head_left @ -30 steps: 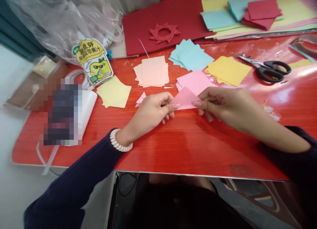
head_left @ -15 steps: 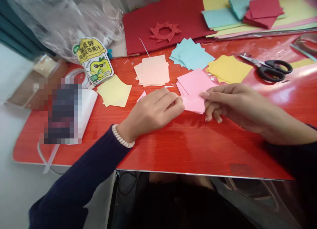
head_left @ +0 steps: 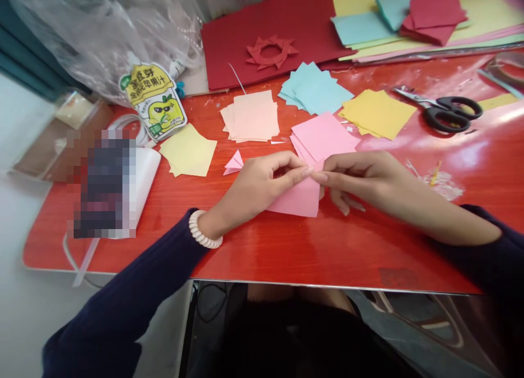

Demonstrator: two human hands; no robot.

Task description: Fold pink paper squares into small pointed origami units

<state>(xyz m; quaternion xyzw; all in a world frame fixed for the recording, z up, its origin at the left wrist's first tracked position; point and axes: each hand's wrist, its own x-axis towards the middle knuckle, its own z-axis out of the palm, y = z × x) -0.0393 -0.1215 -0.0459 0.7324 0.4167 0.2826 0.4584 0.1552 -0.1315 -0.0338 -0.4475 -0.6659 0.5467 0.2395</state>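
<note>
A pink paper sheet [head_left: 301,198] is pinched along its far edge by both hands. My left hand [head_left: 268,181] grips it between thumb and forefinger. Close against it, my right hand [head_left: 352,173] holds the same edge, thumb tip beside the left thumb and its other fingers curled below. Just beyond the hands lies a stack of pink paper squares [head_left: 325,135]. To the left of my left hand rests a small folded pink paper piece [head_left: 234,163], partly hidden behind the hand.
Stacks of peach [head_left: 256,116], blue [head_left: 313,89], yellow [head_left: 380,113] and pale yellow paper squares [head_left: 190,151] lie around. Scissors [head_left: 444,111] are at the right, near paper scraps [head_left: 444,184]. A red folded paper ring [head_left: 271,66] sits on red sheets [head_left: 229,40]. A snack pouch [head_left: 158,105] stands left.
The pink sheet has come nearer to me and to the left. My right hand has moved left until its fingertips meet my left hand's. The small folded piece shows more.
</note>
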